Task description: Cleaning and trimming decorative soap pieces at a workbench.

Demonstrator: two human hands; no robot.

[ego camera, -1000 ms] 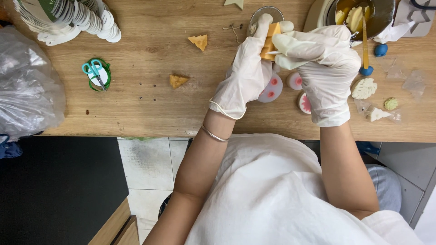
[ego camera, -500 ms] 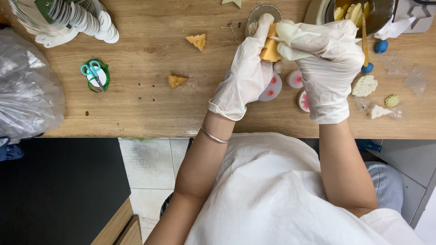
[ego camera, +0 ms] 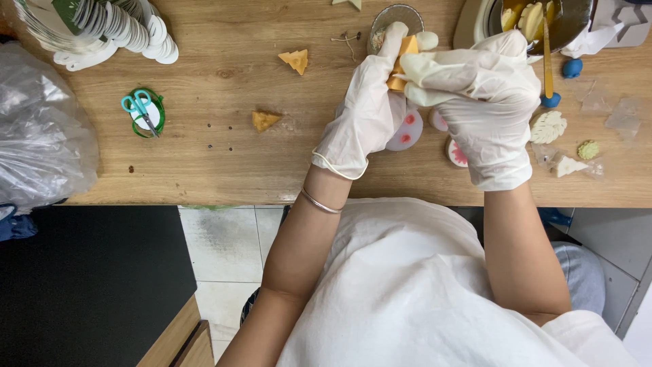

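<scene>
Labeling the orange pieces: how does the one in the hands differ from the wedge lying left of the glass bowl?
The held orange piece is pinched between the gloved left hand and right hand, above the wooden table; the loose wedge lies flat on the wood, untouched. The held piece is mostly hidden by fingers, so its shape is unclear; the wedge shows a full triangle. Both are yellow-orange.

Wooden table [ego camera: 238, 170] bearing scissors [ego camera: 140, 107], wedges [ego camera: 295, 60]

Single head view; steeply downward, close over wooden table [ego camera: 224, 136]
</scene>
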